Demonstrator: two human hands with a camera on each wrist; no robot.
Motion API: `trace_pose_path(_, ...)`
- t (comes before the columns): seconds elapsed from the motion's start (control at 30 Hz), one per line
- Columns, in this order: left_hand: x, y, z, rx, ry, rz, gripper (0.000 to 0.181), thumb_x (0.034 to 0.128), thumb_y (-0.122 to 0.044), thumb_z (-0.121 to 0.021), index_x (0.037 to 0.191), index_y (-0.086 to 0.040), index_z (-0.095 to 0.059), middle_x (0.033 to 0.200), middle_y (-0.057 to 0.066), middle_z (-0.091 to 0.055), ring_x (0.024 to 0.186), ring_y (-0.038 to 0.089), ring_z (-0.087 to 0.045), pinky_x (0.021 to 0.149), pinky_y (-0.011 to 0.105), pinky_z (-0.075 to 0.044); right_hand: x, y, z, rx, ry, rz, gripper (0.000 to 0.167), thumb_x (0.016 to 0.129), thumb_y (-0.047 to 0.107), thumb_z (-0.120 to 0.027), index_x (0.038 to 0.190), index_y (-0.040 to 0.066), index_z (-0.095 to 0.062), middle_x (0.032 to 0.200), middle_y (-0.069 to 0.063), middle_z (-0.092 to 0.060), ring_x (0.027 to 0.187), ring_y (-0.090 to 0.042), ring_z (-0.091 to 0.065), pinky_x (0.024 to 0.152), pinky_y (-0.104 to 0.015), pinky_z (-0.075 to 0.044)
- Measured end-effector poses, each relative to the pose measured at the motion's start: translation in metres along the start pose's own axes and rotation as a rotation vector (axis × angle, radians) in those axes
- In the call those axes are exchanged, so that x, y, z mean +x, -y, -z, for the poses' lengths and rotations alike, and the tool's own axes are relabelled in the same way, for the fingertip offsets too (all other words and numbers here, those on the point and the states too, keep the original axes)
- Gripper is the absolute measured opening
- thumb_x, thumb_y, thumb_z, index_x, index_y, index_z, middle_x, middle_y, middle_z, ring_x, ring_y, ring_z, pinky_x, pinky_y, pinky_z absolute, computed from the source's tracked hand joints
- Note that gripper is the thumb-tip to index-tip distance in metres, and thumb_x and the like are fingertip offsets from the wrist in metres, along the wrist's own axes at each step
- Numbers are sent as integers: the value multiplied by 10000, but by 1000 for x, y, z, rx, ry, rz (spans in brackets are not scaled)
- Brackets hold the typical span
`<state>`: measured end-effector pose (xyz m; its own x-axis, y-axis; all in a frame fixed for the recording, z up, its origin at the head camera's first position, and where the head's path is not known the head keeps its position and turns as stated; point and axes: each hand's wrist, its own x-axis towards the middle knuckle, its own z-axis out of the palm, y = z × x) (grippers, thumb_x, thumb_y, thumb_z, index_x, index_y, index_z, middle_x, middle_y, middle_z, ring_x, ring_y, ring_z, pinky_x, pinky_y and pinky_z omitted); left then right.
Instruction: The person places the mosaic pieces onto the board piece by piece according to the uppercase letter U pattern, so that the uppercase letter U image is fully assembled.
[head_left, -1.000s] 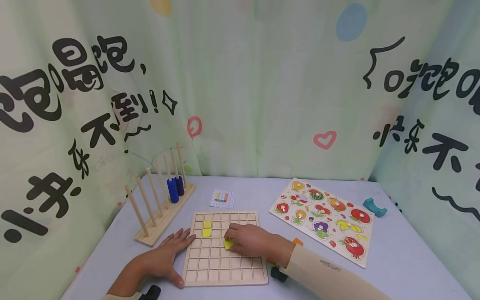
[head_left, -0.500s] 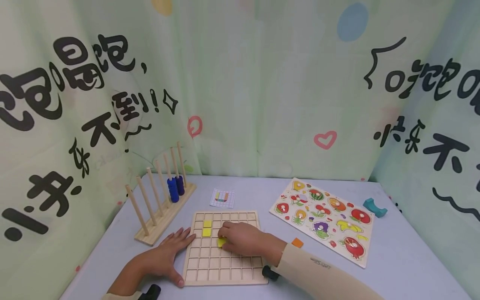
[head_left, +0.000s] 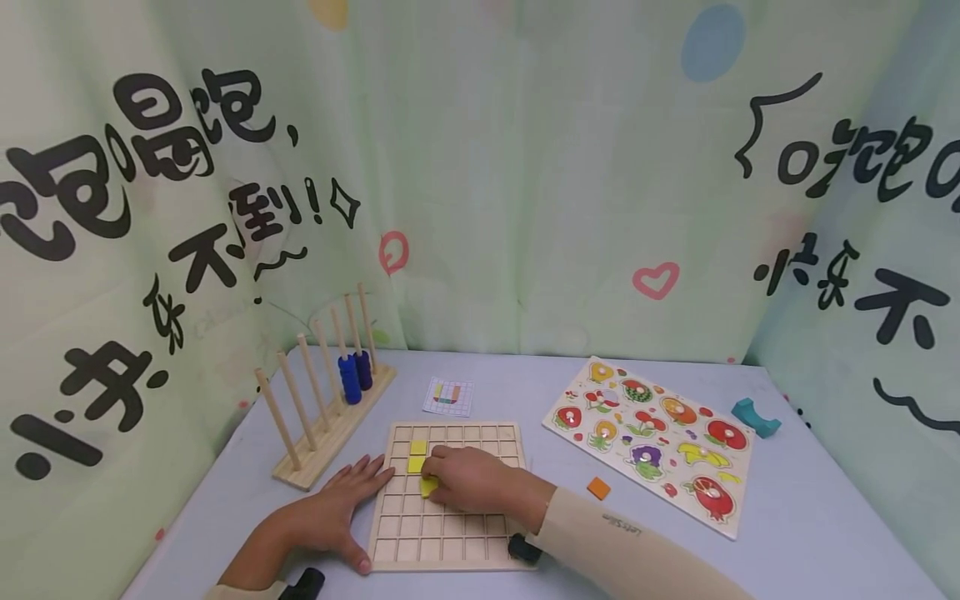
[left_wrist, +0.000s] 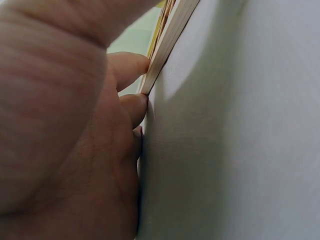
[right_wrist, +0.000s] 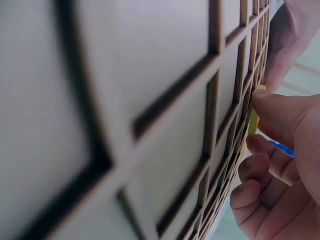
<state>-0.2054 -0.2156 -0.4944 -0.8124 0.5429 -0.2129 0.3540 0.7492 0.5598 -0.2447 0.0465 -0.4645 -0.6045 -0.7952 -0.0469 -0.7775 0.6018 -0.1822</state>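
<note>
A wooden grid board point(head_left: 450, 550) lies flat on the table, with two yellow square tiles point(head_left: 416, 464) set in neighbouring cells near its upper left. My right hand point(head_left: 472, 479) is over the board and pinches another yellow tile point(head_left: 428, 486) between thumb and fingertip, just below those two. In the right wrist view that pinched tile point(right_wrist: 254, 119) is seen edge-on, close against the grid. My left hand point(head_left: 337, 512) rests spread at the board's left side; in the left wrist view its fingertips touch the board's edge point(left_wrist: 165, 47).
Left of the board stands a wooden peg rack point(head_left: 322, 454) with blue and purple rings point(head_left: 349, 379). Behind it lies a small pattern card point(head_left: 448, 397). At right are a fruit puzzle board point(head_left: 660, 442), an orange tile point(head_left: 598, 488) and a teal curved block point(head_left: 756, 418).
My right hand has moved left across the board with the yellow tile, toward the two set tiles. The orange tile on the table has come into full view. My left hand has stayed put.
</note>
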Motion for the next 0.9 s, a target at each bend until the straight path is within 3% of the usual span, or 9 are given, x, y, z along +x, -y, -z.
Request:
trace_pose_path(0.5,1,1,0,1,6,-3,1279,535,-611,-865,1553,-136,-253,1611,141,-111,1458,391,-31,1134,590,-36,11,10,-1,-80,-31,-35,299,938,345,-649,1198,197,-646,1000,108,-554,756,-9,-520,702,-195,-477)
trace_pose_path(0.9,-1,-1,1,1,6,-6,1278,530,-598,-872,1549,-125,-262,1609,156,-111,1455,401,-22,1133,592,-37,16,16,-2,-61,-29,-61,312,930,331,-662,1202,179,-646,980,89,-546,708,-33,-515,660,-211,-475)
